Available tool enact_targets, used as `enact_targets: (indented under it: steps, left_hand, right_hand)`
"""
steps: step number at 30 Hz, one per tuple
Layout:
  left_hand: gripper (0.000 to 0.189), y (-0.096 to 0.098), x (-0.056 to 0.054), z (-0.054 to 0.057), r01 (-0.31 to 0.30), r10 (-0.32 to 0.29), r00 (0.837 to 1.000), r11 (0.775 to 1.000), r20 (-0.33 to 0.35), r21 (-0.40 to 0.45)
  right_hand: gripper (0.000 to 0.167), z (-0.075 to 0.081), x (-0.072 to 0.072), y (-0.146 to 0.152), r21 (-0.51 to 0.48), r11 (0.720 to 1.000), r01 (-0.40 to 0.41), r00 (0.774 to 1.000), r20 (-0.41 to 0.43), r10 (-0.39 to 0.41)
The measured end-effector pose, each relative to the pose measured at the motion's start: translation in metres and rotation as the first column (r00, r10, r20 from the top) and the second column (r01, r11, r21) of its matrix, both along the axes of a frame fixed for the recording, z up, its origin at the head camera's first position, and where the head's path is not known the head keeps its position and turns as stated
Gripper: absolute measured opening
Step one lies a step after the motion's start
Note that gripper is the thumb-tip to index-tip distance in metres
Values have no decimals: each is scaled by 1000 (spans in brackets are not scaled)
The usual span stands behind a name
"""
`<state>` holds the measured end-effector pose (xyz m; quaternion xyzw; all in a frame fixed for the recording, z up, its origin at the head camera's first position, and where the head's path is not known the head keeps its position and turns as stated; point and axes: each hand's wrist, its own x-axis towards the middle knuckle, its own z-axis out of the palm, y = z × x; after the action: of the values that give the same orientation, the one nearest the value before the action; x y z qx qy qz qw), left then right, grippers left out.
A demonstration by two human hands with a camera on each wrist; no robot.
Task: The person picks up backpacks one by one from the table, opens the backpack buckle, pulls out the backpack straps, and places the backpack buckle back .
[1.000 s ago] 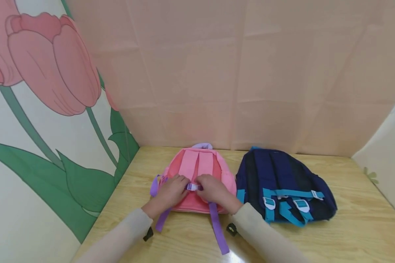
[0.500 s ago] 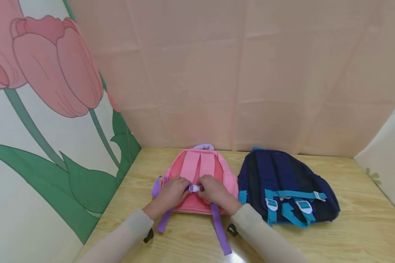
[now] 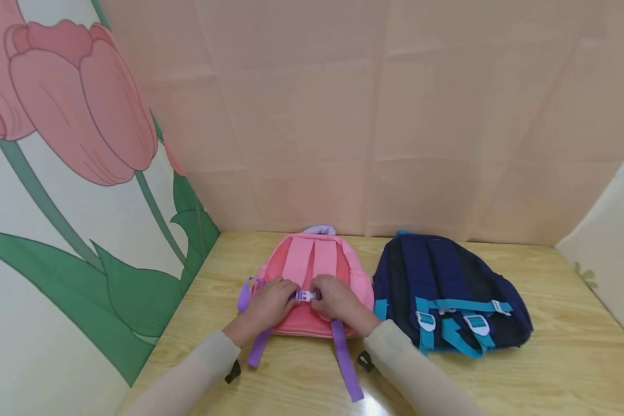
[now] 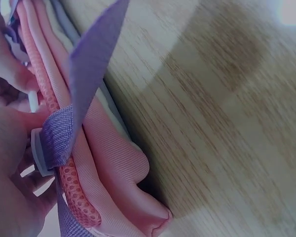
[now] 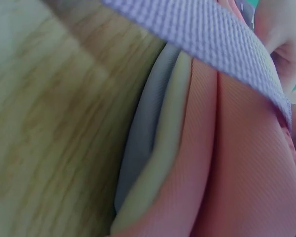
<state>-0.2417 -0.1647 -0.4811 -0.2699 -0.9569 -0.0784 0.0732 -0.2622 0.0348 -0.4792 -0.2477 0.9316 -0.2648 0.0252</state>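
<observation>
A pink backpack (image 3: pixel 312 254) lies on the table with its straps side up. Across its middle runs a chest strap with a small white plastic buckle (image 3: pixel 305 296). At the buckle's left end, my left hand (image 3: pixel 271 300) pinches the strap with thumb and fingers. My right hand (image 3: pixel 338 296) pinches the right end, its fingertips facing the left hand's. Pinkish gaps show within the buckle between the two hands. Purple webbing (image 4: pixel 96 59) and a pale strap adjuster (image 4: pixel 39 152) show beside the left hand in its wrist view. In the right wrist view, webbing (image 5: pixel 202 37) partly covers the hand.
A navy backpack (image 3: pixel 442 271) with turquoise straps lies close on the right. Loose purple strap ends (image 3: pixel 347 364) and black clips (image 3: pixel 365 361) lie on the wooden table (image 3: pixel 577 323) in front. A tulip-printed panel (image 3: pixel 83 104) stands left, a pinkish cloth (image 3: pixel 301 115) behind.
Both hands keep their grip on the strap at about the same place. The white buckle looks slightly longer, with more gap showing within it. The whole view shifts slightly.
</observation>
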Motion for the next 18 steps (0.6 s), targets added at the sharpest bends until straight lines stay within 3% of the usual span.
enact_targets:
  steps: [10, 18]
  left_hand:
    - [27, 0, 0, 4, -23, 23, 998, 1000, 58, 8]
    - [23, -3, -1, 2, -68, 54, 988, 993, 144, 96]
  right_hand:
    - [11, 3, -1, 2, -16, 1000, 5, 1000, 30, -5]
    - [10, 7, -1, 2, -8, 999, 48, 992, 114, -47]
